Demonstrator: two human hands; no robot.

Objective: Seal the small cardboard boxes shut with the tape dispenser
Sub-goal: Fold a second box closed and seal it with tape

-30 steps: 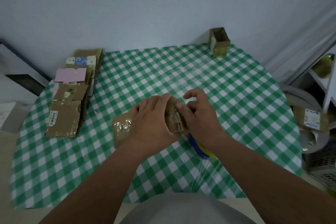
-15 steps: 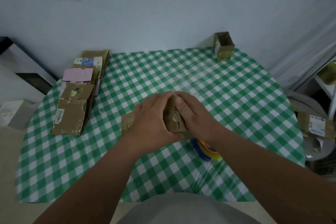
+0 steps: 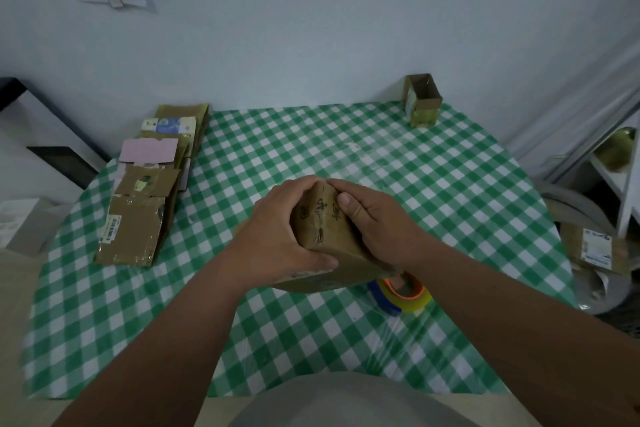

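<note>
A small brown cardboard box [image 3: 323,229] with dark writing on its top is tilted up over the middle of the green checked table [image 3: 433,184]. My left hand [image 3: 277,236] grips its left side, thumb along the near edge. My right hand [image 3: 374,218] grips its right side, thumb pressed on the top face. The tape dispenser [image 3: 403,291], blue with an orange core and clear tape, lies on the table just right of and under the box, partly hidden by it and my right wrist.
A pile of flattened cardboard boxes [image 3: 145,204] lies at the table's left. An open small box [image 3: 423,100] stands at the far right corner by the wall. A white shelf [image 3: 620,163] and parcels [image 3: 595,246] sit off the table's right edge.
Both hands closed around the box and lifted and tilted it toward me. The right hand, open above it a second ago, now grips its side. The tape dispenser shows more.
</note>
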